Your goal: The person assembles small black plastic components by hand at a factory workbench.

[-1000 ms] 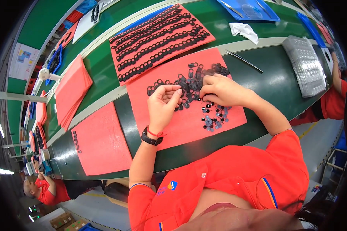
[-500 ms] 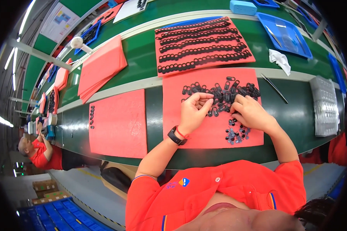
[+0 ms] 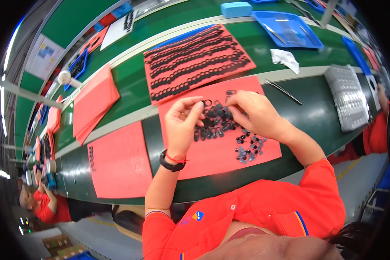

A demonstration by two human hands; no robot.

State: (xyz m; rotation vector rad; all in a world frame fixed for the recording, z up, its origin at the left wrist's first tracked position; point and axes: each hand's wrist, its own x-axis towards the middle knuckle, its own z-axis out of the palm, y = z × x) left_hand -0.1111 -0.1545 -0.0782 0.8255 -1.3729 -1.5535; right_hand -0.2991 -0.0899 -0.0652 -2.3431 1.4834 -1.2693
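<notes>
My left hand (image 3: pixel 183 123) is at the left side of a pile of small black oval parts (image 3: pixel 216 125) with round holes. Its thumb and forefinger are pinched together. A black ring end shows by the fingertips, but I cannot tell whether they hold it. My right hand (image 3: pixel 258 113) hovers at the pile's right side, fingers curled and pressed together; what they hold, if anything, is hidden. Under both hands lies a pink foam mat (image 3: pixel 182 170). Small round black and grey discs (image 3: pixel 249 147) are scattered on it, just below my right hand.
Beyond the mat, a pink sheet (image 3: pixel 242 65) carries rows of black parts. To the left lie another pink mat (image 3: pixel 121 162) and stacked pink sheets (image 3: pixel 95 102). Tweezers (image 3: pixel 284 92), a white tissue (image 3: pixel 285 60), clear plastic trays (image 3: pixel 346 97) and a blue tray (image 3: pixel 286 30) are rightward.
The view has turned, shifting the bench leftward. My right hand has moved from beside the discs up to the pile's right side. My left hand has drawn slightly left, its fingers still pinched.
</notes>
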